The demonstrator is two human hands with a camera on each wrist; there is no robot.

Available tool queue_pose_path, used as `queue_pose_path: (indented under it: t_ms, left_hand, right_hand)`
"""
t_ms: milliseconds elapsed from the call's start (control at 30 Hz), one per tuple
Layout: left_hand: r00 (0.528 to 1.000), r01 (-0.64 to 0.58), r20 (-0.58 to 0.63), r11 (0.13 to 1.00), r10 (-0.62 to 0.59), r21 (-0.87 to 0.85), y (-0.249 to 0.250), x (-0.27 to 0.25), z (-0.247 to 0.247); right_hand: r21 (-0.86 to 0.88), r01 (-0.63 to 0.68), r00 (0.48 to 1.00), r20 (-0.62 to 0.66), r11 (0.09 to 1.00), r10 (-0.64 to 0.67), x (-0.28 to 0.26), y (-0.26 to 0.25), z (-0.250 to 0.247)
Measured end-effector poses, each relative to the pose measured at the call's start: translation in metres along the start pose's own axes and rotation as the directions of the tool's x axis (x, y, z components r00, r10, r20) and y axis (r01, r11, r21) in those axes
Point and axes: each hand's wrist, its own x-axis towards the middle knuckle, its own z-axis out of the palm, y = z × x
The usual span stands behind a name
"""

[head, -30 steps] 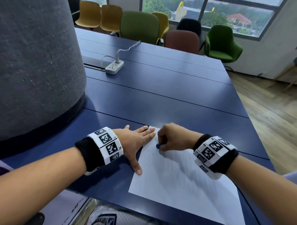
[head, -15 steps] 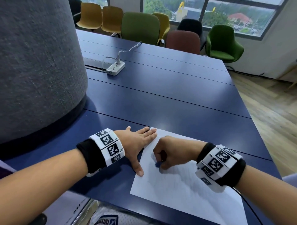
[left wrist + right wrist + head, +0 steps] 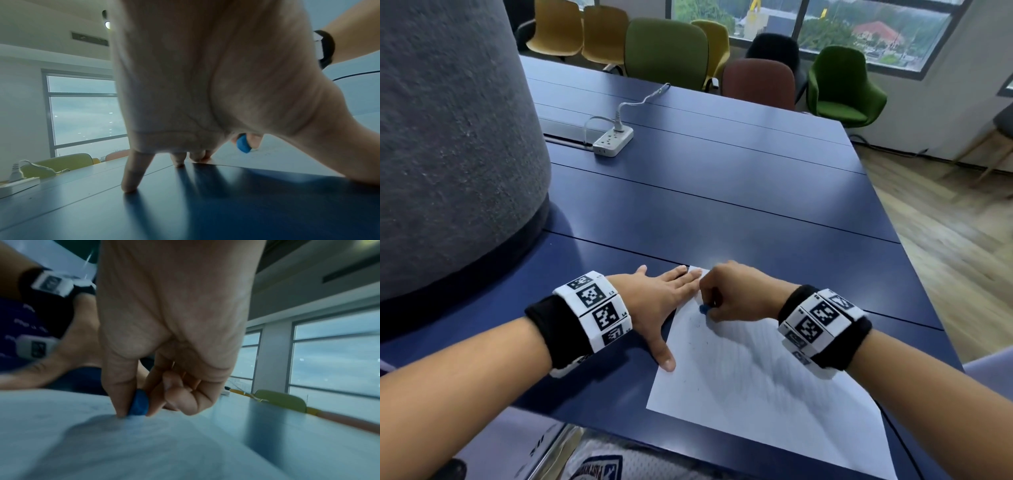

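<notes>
A white sheet of paper (image 3: 756, 387) with faint pencil marks lies on the dark blue table (image 3: 722, 205) near its front edge. My right hand (image 3: 732, 294) pinches a small blue eraser (image 3: 703, 309) between thumb and fingers and presses it onto the paper's upper left part; the eraser (image 3: 139, 404) shows clearly in the right wrist view and also as the blue eraser (image 3: 243, 144) in the left wrist view. My left hand (image 3: 664, 298) lies flat with straight, spread fingers, its fingertips on the paper's top left corner and its thumb at the paper's left edge.
A large grey felt-covered column (image 3: 448, 137) rises at the left of the table. A white power strip (image 3: 613, 140) with a cable sits farther back. Several coloured chairs (image 3: 667, 48) line the far edge, and wooden floor (image 3: 945, 240) lies to the right.
My right hand slid with the eraser toward me half a second ago and has now moved back up toward the paper's top corner. The left hand stays put.
</notes>
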Motion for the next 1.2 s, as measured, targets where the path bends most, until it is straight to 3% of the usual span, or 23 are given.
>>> queue_pose_path:
  t_ms: [100, 133, 233, 300, 433, 567, 633, 800, 933, 1000, 1100, 1200]
  left_hand:
    - [1.0, 0.011, 0.008, 1.0, -0.011, 0.017, 0.001, 0.0, 0.0]
    - [1.0, 0.013, 0.009, 1.0, -0.014, 0.017, 0.001, 0.0, 0.0]
    - [1.0, 0.016, 0.004, 1.0, -0.017, 0.007, 0.001, 0.0, 0.0]
    - [1.0, 0.016, 0.002, 1.0, -0.016, 0.006, 0.002, 0.0, 0.001]
    - [1.0, 0.024, 0.013, 1.0, -0.024, 0.0, 0.004, -0.002, -0.001]
    - [1.0, 0.02, -0.001, 1.0, -0.02, 0.006, 0.004, -0.003, 0.0]
    - [1.0, 0.019, -0.004, 1.0, -0.019, -0.002, 0.004, -0.002, 0.001]
    - [1.0, 0.018, -0.01, 1.0, -0.018, -0.005, 0.003, -0.003, 0.0]
    - [1.0, 0.019, 0.001, 1.0, -0.019, 0.012, 0.003, -0.003, 0.0]
    - [1.0, 0.017, -0.001, 1.0, -0.017, 0.016, 0.003, -0.003, -0.001]
    - [1.0, 0.02, 0.004, 1.0, -0.02, 0.01, 0.003, -0.003, -0.003]
    - [1.0, 0.025, 0.011, 1.0, -0.025, 0.019, 0.003, -0.002, -0.003]
  right_hand:
    - [0.095, 0.031, 0.982, 0.185, 0.995, -0.048, -0.008, -0.007, 0.001]
    - [0.07, 0.019, 0.983, 0.181, 0.997, -0.031, -0.006, -0.005, -0.002]
    - [-0.033, -0.059, 0.998, -0.003, 0.998, 0.059, 0.005, 0.009, -0.007]
    - [-0.004, -0.051, 0.999, -0.02, 0.999, 0.051, 0.004, 0.013, -0.004]
    - [0.098, -0.004, 0.976, 0.216, 0.995, -0.017, -0.008, 0.005, -0.001]
    - [0.012, -0.071, 0.997, -0.038, 0.997, 0.071, 0.011, 0.023, -0.007]
    - [0.06, -0.093, 0.989, -0.108, 0.994, 0.099, 0.016, 0.03, -0.005]
    - [0.136, -0.05, 0.995, 0.096, 0.989, 0.038, 0.011, 0.026, -0.008]
    - [0.105, -0.096, 0.992, -0.072, 0.99, 0.104, 0.025, 0.037, -0.013]
    - [0.119, -0.058, 0.996, -0.054, 0.991, 0.065, 0.024, 0.033, -0.01]
    - [0.129, -0.029, 0.997, 0.081, 0.991, 0.019, 0.022, 0.029, -0.011]
    - [0.088, -0.075, 0.996, -0.033, 0.993, 0.078, 0.027, 0.037, -0.018]
